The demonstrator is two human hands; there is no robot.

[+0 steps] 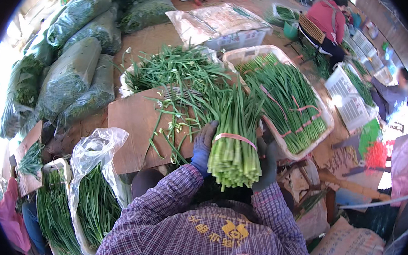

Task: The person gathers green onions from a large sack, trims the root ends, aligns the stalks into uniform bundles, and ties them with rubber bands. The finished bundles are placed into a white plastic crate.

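A thick bundle of flat-leaved green stalks (236, 152), likely garlic chives, is held upright between my gloved hands, cut ends towards me, with a pink band around it. My left hand (204, 145), in a blue and grey glove, presses its left side. On its right side is my right hand (268, 164) in a dark glove, partly shaded. Behind the bundle, loose green leaves (183, 67) lie heaped at the far side of a brown board (130, 135), with trimmed pieces scattered on the board. To the right, a white basket (325, 129) holds bundles tied with pink bands.
Filled plastic bags of greens (72, 68) are piled at the left. A covered white crate (237, 39) stands beyond the basket. Near left are a crate of greens (58, 165) and a clear plastic bag (95, 147). Two people sit at the right by more crates; a printed sack (349, 253) lies near right.
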